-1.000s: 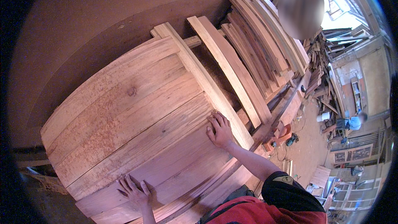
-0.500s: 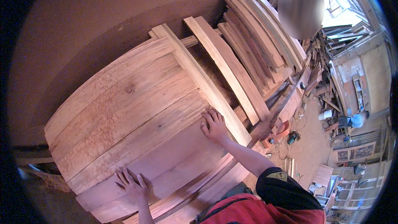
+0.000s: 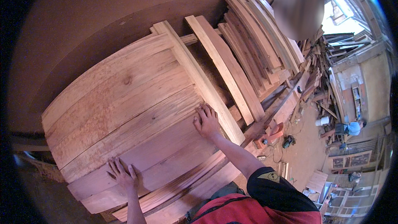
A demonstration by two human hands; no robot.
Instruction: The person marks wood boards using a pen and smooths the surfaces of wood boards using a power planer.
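Several wide wooden boards (image 3: 120,87) lie edge to edge, forming a panel in front of me; narrow seams and a dark knot show in them. My left hand (image 3: 122,174) rests on the near boards toward their left end, its fingers spread. Farther right, my right hand (image 3: 207,122) presses on the same boards near their right end, fingers apart and bent a little. Close beyond its fingertips runs a long pale timber (image 3: 195,72) across the board ends. Neither hand grips anything.
Beyond lie two loose planks (image 3: 228,70) and a stack of boards (image 3: 257,37). An orange tool (image 3: 269,136) and a dark power tool (image 3: 289,141) are at the right. Scrap wood piles up farther back. A person in light blue (image 3: 353,128) is far right, near a white bucket (image 3: 321,121).
The whole view has shifted slightly, with the boards and both hands appearing a little farther left. Both hands stay on the boards in about the same spots.
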